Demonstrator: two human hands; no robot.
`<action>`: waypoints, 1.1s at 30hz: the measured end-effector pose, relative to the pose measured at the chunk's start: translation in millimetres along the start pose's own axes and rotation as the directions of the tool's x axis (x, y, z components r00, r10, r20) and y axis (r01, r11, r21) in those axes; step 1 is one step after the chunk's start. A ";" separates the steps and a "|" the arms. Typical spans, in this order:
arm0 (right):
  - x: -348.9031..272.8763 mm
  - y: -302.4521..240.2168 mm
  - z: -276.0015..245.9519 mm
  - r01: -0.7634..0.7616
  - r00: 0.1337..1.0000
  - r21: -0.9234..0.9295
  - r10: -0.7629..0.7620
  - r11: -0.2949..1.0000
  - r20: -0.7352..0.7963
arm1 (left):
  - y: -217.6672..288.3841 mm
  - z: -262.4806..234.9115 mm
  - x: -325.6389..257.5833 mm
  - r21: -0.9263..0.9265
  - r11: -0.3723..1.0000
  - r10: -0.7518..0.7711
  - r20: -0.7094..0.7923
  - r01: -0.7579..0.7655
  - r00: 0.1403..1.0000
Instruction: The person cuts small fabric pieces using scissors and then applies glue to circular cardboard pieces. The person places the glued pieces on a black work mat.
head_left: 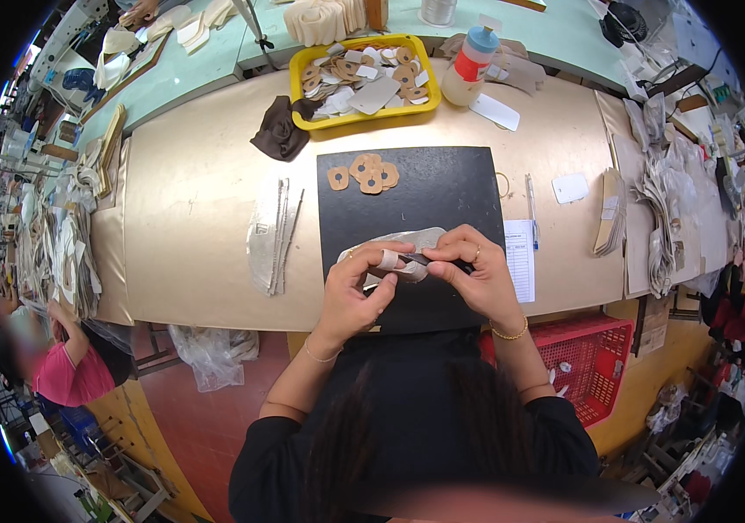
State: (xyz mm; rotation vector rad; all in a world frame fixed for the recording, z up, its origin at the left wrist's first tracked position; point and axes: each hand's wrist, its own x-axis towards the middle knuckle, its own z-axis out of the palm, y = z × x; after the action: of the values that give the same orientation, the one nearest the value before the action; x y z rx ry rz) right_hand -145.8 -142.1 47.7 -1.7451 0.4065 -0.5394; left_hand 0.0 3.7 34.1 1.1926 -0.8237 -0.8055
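Observation:
Over the black mat (pixel 403 200), I hold a pale grey curved material piece (pixel 418 237), with both hands meeting at its near edge. My left hand (pixel 357 292) has a light wrap round one finger and grips the piece's left side, fingers bent. My right hand (pixel 481 277) pinches at the right, where something dark shows between the fingertips; its kind I cannot make out. Several tan pieces with dark keyhole-shaped centres (pixel 372 173) lie at the mat's far left. Left of the mat lies a group of similar pale curved pieces (pixel 264 234).
A yellow tray (pixel 364 118) of white and tan pieces stands beyond the mat, beside a blue-capped bottle (pixel 468 70) and dark cloth (pixel 281 129). A pen (pixel 532 209) and printed sheet (pixel 520 261) lie right. A red crate (pixel 582 366) sits below. Another person (pixel 72 366) is far left.

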 end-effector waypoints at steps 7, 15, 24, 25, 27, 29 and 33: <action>0.8 -0.3 0.8 0.022 1.000 0.003 -0.022 1.000 -0.002 | 2.5 -3.1 -0.4 0.096 0.995 -0.013 0.050 0.008 0.999; 0.2 0.1 -0.3 0.016 1.000 -0.012 -0.016 1.000 0.008 | 3.5 -5.9 0.1 0.131 0.991 -0.036 0.101 0.023 0.994; 1.6 1.7 -0.8 0.036 0.999 -0.001 -0.036 0.999 0.026 | 2.7 -2.0 -0.2 0.011 0.998 -0.060 0.071 0.060 0.996; 1.4 1.7 -1.4 0.021 0.999 0.016 -0.021 1.000 0.026 | 2.2 -2.6 -0.4 0.006 0.998 -0.061 0.080 0.061 0.995; 1.1 1.8 -1.3 -0.010 1.000 0.041 0.009 0.999 0.020 | 1.3 -5.0 -1.2 -0.073 0.989 -0.123 0.117 0.132 0.985; 0.9 1.3 -0.7 -0.058 0.998 0.147 0.058 0.987 0.001 | 0.4 -7.4 -2.1 -0.229 0.938 -0.221 0.185 0.261 0.958; 1.4 -0.9 -2.5 -0.039 0.998 0.103 0.034 0.994 0.052 | -4.4 -7.0 -2.8 -0.546 0.704 -0.361 0.275 0.454 0.891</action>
State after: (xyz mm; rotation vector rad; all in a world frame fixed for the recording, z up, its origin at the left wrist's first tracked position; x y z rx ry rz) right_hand -146.0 -144.7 49.3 -1.6443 0.3676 -0.4812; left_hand 4.4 8.5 28.3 0.7406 -0.3521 -1.4211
